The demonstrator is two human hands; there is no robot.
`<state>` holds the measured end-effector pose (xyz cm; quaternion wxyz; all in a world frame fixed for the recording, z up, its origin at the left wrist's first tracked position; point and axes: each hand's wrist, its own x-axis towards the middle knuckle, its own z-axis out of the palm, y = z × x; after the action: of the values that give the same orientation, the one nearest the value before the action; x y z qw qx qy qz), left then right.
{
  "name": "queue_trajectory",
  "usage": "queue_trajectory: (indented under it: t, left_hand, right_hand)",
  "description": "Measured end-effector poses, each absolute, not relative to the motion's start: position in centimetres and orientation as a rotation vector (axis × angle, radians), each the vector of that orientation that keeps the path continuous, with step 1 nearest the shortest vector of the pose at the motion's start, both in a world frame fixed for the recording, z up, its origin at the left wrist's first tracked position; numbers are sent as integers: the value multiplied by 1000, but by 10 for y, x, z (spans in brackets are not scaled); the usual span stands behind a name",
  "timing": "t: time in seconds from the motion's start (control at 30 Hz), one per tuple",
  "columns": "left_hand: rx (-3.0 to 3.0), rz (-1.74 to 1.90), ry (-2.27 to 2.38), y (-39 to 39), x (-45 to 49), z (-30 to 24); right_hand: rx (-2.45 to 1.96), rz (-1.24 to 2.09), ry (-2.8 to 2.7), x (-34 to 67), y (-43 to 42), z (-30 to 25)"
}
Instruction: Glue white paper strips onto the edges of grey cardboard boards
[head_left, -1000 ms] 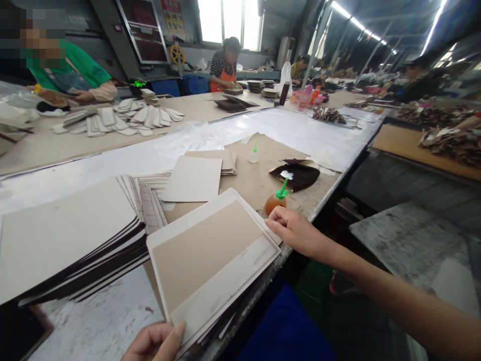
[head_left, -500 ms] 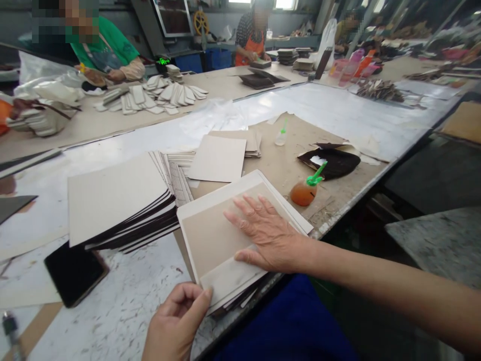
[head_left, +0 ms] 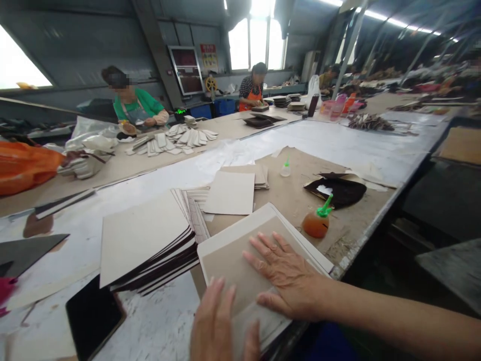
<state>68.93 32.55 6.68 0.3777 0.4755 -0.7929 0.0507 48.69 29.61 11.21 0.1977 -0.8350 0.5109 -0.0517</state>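
A pale rectangular panel with a beige inner area lies on a small stack at the table's near edge. Spread flat on the middle of it is my right hand, holding nothing. My left hand, slightly blurred, is over the panel's near left corner with its fingers apart; whether it touches the surface I cannot tell. Just left of the panel stands a fanned stack of cream sheets with dark undersides. A round bottle of amber liquid with a green spout stands to the right.
Behind the panel lie more cream boards and a small clear bottle. A dark folded piece is at the right, a black phone-like slab at the left. Across the table, a person in green handles pieces beside a pale pile.
My left hand has let go of the panel's near corner and moved over its surface, fingers opened. My right hand stays flat on the panel. The camera has tilted up.
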Motion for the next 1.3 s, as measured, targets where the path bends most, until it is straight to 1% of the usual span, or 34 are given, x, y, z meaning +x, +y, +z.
queue_trajectory:
  t: [0.1,0.17,0.33,0.5,0.57,0.63,0.7,0.77,0.83,0.9,0.97,1.03,1.17,1.3]
  left_hand:
    - [957,506,-2373,308,674,56]
    - [931,603,-2430,303,668,48]
    - [959,588,-2495,304,670,38]
    - [905,620,-2525,299,672,33]
    - [892,581,-2543,298,674,33]
    - [894,392,-2549,301,675,40]
    - [1014,-3,-2412,308,674,55]
    - [1328,-448,-1995,317,674,74]
    - [1627,-746,-1475,325,676,92]
    - [1759,-903,-1161,331,680,101]
    - [1766,-1028,-1064,333,687,100]
    - [1759,-1143,-1025,335,694,93]
    - [1735,-1316,-1034,335,702,82]
    - [1610,-1425,-923,335,702,79]
  right_hand:
    - [-2434,-224,1449,484,299,102]
    - [-2515,-295,1472,483,300,95]
    - [-2608,-328,1497,484,300,89]
    - [-2592,-316,1481,483,299,91]
    - [-2561,-326,1468,482,299,94]
    - [-2498,-367,1462,480,297,99]
    - [-2396,-480,1512,474,295,106]
    - [-2290,-666,1640,463,294,112]
    - [-2231,-775,1805,449,295,118]
    - [-2224,-674,1941,434,299,122]
    - [-2186,-477,2000,423,304,125]
    - [-2096,-373,1999,417,307,128]
    - [-1963,-367,1912,414,308,131]
    - [-1960,-384,1834,412,309,132]
